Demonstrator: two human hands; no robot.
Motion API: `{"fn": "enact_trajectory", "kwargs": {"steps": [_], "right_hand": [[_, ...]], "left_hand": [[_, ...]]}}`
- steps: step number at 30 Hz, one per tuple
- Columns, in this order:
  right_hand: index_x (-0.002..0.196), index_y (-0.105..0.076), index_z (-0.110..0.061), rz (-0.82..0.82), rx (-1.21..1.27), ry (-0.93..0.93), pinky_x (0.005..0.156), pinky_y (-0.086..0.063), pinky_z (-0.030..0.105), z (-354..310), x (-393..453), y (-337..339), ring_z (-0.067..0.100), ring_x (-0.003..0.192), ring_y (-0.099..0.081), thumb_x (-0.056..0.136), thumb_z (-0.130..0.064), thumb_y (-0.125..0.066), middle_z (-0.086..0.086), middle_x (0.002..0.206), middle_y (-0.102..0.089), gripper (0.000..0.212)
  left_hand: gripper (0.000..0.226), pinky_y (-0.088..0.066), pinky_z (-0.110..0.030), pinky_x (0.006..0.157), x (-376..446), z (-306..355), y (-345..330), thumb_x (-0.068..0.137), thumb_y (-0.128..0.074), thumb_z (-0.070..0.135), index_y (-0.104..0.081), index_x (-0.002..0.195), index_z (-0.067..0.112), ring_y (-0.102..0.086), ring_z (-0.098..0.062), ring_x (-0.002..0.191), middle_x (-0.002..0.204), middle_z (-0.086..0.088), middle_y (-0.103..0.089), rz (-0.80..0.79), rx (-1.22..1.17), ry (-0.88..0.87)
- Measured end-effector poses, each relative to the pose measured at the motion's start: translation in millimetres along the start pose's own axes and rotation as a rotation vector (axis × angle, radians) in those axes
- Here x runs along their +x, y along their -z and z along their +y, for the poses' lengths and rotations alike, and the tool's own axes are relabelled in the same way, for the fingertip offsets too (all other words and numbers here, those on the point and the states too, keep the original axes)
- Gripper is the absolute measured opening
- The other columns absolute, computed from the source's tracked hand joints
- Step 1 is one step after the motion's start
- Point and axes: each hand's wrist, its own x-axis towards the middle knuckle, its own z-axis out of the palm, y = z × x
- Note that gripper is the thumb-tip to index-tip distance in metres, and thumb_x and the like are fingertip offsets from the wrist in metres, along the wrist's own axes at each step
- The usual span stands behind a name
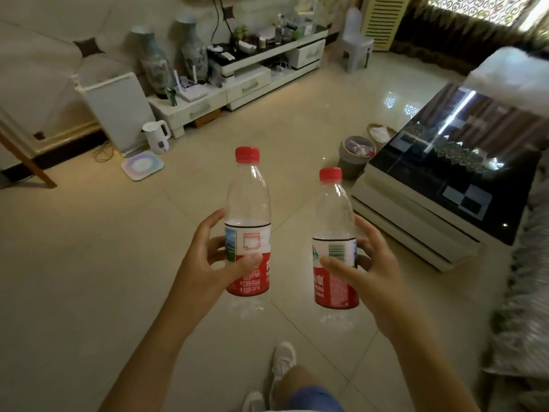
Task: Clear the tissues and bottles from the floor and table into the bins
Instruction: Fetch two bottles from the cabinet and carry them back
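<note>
Both sneakers (282,367) are standing on tile while my left hand (208,263) is gripping one red-capped bottle (249,221), my right hand (365,263) another bottle (334,239); grey bin (355,157) far right beside the glass-topped coffee table (445,179).

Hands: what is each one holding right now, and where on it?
Left hand grips a clear red-capped plastic bottle at its label; right hand grips a second one likewise.

Light: dim, warm indoor light, brightest at the patterned window (475,7) top right.
Glare: white streaks on the glossy black desk (463,150) below that window; sparkles on floor tiles (399,107) beside it.
Blur: soft everywhere.
Distortion: edges bend.
</note>
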Motion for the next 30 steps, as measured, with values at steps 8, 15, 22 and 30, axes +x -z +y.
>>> {"fn": "enact_trajectory", "kwargs": {"steps": [8, 15, 22, 30], "right_hand": [[0.126, -0.038, -0.053, 0.018, 0.033, -0.027, 0.081, -0.055, 0.043, -12.6, 190.1, 10.4, 0.018, 0.105, -0.059, 0.057, -0.036, -0.076, -0.006, 0.121, -0.054, 0.081], [0.121, -0.035, -0.058, -0.092, -0.013, 0.057, 0.074, -0.052, 0.028, -68.7, 360.4, 15.3, 0.015, 0.103, -0.058, 0.069, -0.024, -0.078, -0.008, 0.12, -0.052, 0.076], [0.124, -0.038, -0.056, -0.076, -0.01, 0.062, 0.077, -0.054, 0.032, -102.2, 502.9, 16.0, 0.012, 0.103, -0.06, 0.067, -0.027, -0.081, -0.012, 0.117, -0.054, 0.077], [0.111, -0.034, -0.063, 0.045, -0.023, 0.038, 0.063, -0.047, 0.017, -135.2, 677.0, 16.2, 0.007, 0.101, -0.058, 0.068, -0.025, -0.079, -0.011, 0.119, -0.054, 0.073]], "left_hand": [[0.082, -0.051, -0.027, 0.079, 181.4, 27.1, -27.0, 0.056, -0.077, 0.042, -0.034, 0.124, 0.06, -0.059, -0.011, 0.108, 0.116, 0.011, -0.062, -0.014, 0.064, 0.02], [0.088, -0.05, -0.032, 0.084, 336.0, 77.3, -44.5, 0.055, -0.076, 0.043, -0.034, 0.131, 0.055, -0.057, -0.009, 0.109, 0.117, 0.011, -0.061, 0.012, 0.063, 0.016], [0.091, -0.052, -0.039, 0.09, 479.5, 92.4, -50.4, 0.045, -0.08, 0.055, -0.037, 0.125, 0.062, -0.059, -0.01, 0.109, 0.115, 0.011, -0.065, 0.021, 0.025, 0.045], [0.092, -0.052, -0.035, 0.085, 683.6, 114.1, -54.7, 0.048, -0.089, 0.046, -0.04, 0.125, 0.058, -0.061, -0.011, 0.107, 0.105, 0.018, -0.068, -0.09, -0.005, 0.1]]}}
